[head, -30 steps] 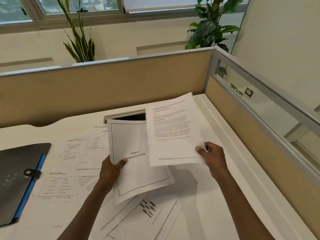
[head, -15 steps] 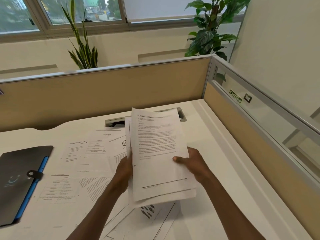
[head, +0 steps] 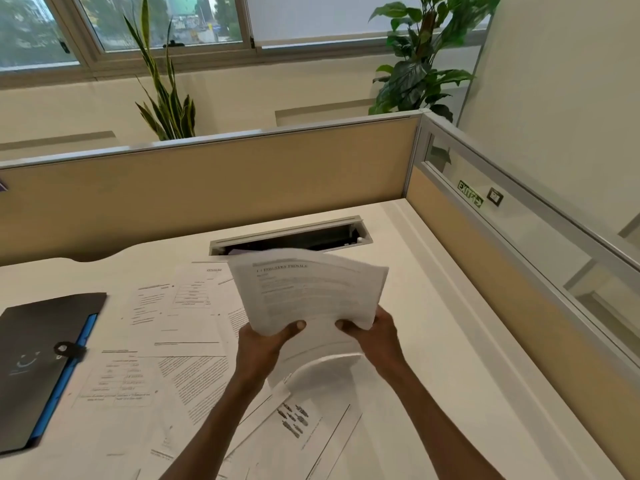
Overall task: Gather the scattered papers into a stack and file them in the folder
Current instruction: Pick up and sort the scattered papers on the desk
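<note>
Both hands — left hand (head: 263,344) and right hand (head: 375,336) — grip a sheaf of papers (head: 308,292) above the worktop (head: 433,341); the folder (head: 41,362) lies well apart

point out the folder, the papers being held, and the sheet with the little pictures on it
folder (head: 38,362): head view, on its dark front cover.
held papers (head: 308,292): head view, on the top sheet's printed face.
sheet with small pictures (head: 294,419): head view, on the printed figures, lying on the desk.

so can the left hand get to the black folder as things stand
Probably not right away: the left hand grips the held papers together with the right hand. The folder lies uncovered at the desk's left, so the path looks free.
</note>
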